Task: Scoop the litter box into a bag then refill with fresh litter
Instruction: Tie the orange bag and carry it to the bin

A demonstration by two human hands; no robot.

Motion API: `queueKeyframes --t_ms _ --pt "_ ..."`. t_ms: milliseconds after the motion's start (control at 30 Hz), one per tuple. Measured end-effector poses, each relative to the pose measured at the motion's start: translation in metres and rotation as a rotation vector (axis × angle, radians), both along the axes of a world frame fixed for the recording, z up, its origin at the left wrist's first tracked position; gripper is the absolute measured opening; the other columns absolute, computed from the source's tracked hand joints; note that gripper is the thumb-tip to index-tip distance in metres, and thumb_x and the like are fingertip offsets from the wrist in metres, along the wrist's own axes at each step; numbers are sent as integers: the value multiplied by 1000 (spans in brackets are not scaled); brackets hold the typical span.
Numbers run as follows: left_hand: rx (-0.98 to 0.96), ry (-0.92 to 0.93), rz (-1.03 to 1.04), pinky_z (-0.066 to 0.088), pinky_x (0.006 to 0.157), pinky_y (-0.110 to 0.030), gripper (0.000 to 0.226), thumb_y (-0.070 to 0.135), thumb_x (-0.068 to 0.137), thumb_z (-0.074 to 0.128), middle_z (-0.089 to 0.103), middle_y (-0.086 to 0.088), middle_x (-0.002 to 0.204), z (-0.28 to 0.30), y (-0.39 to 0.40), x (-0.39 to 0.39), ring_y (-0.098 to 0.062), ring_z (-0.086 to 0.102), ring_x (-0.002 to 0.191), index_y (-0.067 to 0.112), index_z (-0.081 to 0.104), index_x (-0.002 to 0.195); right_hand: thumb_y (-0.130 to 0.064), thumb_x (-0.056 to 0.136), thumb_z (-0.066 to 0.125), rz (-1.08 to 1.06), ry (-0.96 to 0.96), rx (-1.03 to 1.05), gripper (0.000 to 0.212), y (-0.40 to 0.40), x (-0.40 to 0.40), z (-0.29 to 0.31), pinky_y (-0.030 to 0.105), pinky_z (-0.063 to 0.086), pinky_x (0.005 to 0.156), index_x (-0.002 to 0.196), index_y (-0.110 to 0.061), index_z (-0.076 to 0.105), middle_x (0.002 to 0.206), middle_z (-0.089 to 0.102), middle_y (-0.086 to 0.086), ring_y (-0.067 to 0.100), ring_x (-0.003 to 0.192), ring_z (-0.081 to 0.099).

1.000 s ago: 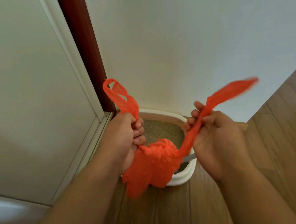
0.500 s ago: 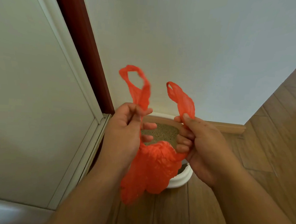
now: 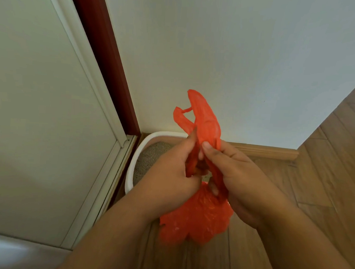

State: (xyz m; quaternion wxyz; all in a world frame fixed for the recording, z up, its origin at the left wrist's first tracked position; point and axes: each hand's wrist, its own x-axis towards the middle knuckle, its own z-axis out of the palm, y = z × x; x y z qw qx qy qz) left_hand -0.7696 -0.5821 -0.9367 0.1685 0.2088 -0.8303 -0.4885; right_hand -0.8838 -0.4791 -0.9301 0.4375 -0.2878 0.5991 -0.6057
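Note:
An orange plastic bag (image 3: pixel 196 219) hangs in the air in front of me, its bulging body below my hands. Both of its handles (image 3: pixel 204 119) stand up together above my fingers. My left hand (image 3: pixel 170 171) grips one handle strip and my right hand (image 3: pixel 234 178) pinches the other, the two hands touching at the middle. Below and behind them the white litter box (image 3: pixel 132 167) sits on the floor in the corner, with grey-beige litter (image 3: pixel 150 155) showing at its left side. My hands and the bag hide most of the box.
A white wall (image 3: pixel 237 65) rises right behind the box, with a wooden skirting board (image 3: pixel 274 152) at its foot. A dark red door frame (image 3: pixel 102 54) and a pale sliding door (image 3: pixel 40 106) close off the left. Wooden floor (image 3: pixel 324 183) spreads to the right.
My hands have come together from being spread apart, bringing both bag handles side by side at the middle. The view has tilted down, showing more of the litter box.

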Motion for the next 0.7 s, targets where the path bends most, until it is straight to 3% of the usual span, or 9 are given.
queueKeyframes --t_ms 100,167,267,400,500,567,633,700 --pt "-76 -23 38 54 81 -11 68 9 90 74 56 40 114 0 3 -1 10 65 96 41 50 144 -32 103 52 -36 -7 -28 31 -1 -3 0 30 42 57 81 -20 71 89 71 4 17 75 58" --pt "-66 -31 61 56 74 -15 59 16 89 76 54 41 114 -1 3 0 3 69 82 43 56 137 -32 101 54 -58 -29 -38 29 0 -5 1 30 45 66 85 -18 73 85 66 3 15 78 60" --pt "-63 -24 134 59 76 -23 43 24 86 80 66 30 103 -7 -1 -1 1 70 80 43 64 121 -30 97 58 -72 -122 -89 27 2 -8 4 29 58 78 88 -14 78 89 70 10 21 85 68" --pt "103 56 196 61 84 -36 48 30 83 86 76 15 89 -11 -3 -5 -4 74 85 46 54 115 -30 91 63 -88 -178 -114 30 5 -7 13 35 62 84 108 -10 78 105 76 18 33 100 73" --pt "91 101 167 58 81 -30 41 22 82 87 74 14 89 -11 0 -7 -6 72 85 41 54 99 -42 88 69 -223 167 52 30 3 -11 4 44 63 78 99 -17 79 98 74 19 36 95 68" --pt "9 119 111 54 76 -22 33 14 83 83 68 14 88 -10 4 -7 -5 67 83 31 55 89 -46 91 68 -269 415 175 17 1 -14 0 47 62 74 90 -32 78 89 76 2 22 86 71" --pt "-97 132 54 53 75 -19 28 8 84 79 63 14 93 -9 8 -6 -8 64 87 26 58 87 -42 90 70 -257 485 235 14 0 -17 -1 36 61 76 104 -40 72 89 76 -14 6 82 71" --pt "-143 149 21 54 78 -19 27 6 84 78 63 17 97 -9 8 -6 -9 65 95 27 65 95 -39 83 77 -271 388 299 39 -2 -23 -5 41 61 82 119 -36 62 101 74 -11 10 89 72"
